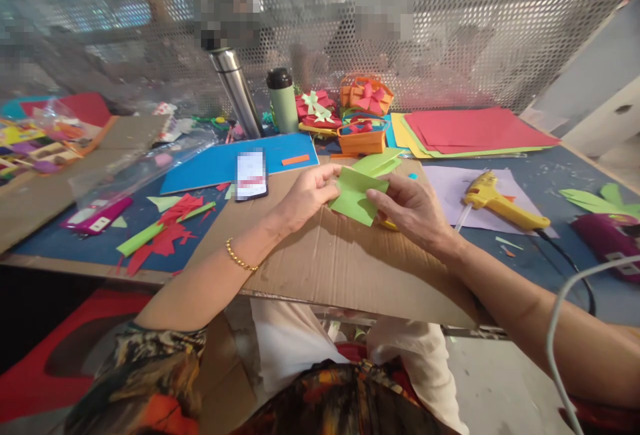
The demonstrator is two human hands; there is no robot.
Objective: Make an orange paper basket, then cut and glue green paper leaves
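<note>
Pinching the green paper (356, 200) between left hand (320, 189) and right hand (413, 211), thumbs closed onto opposite edges, directly above the cardboard (320, 268). Might crease crookedly or tear if pulled unevenly; might smear or scorch if swept against the glue gun (493, 201), just right of the right hand, supposing hot.

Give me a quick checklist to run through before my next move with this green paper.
1. Left hand gripping the green paper: ok.
2. Right hand gripping it too: ok.
3. Yellow glue gun resting on the lilac sheet, apart from both hands: ok.
4. Glue gun hot: cannot tell.
5. Red scraps tidied: not ok, scattered on the left.
</note>
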